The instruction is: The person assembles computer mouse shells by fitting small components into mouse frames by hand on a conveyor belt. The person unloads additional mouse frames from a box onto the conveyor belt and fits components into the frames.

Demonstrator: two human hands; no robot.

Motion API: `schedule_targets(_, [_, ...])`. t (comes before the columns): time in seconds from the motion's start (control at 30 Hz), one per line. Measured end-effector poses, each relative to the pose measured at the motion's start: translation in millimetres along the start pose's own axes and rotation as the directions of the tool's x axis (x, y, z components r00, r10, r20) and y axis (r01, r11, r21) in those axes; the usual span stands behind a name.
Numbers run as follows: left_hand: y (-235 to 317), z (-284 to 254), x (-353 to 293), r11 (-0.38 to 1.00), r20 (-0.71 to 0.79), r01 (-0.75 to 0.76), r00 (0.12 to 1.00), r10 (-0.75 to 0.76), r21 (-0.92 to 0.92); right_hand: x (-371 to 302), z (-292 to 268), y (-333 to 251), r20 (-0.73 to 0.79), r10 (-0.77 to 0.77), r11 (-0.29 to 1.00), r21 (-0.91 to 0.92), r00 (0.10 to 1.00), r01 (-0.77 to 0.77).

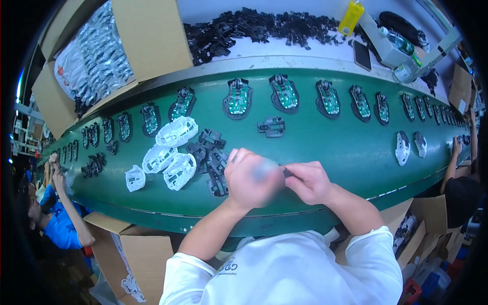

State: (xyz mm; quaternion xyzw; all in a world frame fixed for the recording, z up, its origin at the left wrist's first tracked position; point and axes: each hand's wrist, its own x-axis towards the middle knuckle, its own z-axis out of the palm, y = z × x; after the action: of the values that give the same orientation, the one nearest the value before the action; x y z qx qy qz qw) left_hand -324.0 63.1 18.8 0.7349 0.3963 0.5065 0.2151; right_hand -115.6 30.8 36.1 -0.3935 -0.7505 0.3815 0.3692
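My left hand (254, 179) is closed in front of me over the green belt, its front partly smeared; what it holds is hidden. Close beside it my right hand (310, 183) pinches a small dark part (286, 173) between thumb and fingers, against the left hand. Left of my hands lie loose black plastic pieces (217, 172) and several white plastic shells (179, 171). Beyond my hands sits a single black plastic piece (271, 127). Along the far side runs a row of black computer-mouse bases with green circuit boards (237, 99).
The green conveyor belt (345, 157) curves across the view. Behind it are a heap of black parts (264, 30), a phone (362, 55) and bottles (401, 43). Cardboard boxes (152, 35) stand at the upper left and beside me. Other people (61, 218) work at both sides.
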Motion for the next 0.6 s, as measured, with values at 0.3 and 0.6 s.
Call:
schedule_targets(0.3, [23, -19, -2, 0.993, 0.154, 0.119, 0.981, -0.117, -0.001, 11, -24, 9, 0.02, -0.045, 0.989, 0.142, 0.999, 0.041])
schedule_targets(0.6, [20, -112, 10, 0.903, 0.037, 0.162, 0.981, -0.192, 0.397, 75, 15, 30, 0.434, 0.035, 0.718, -0.638, 0.9, 0.28])
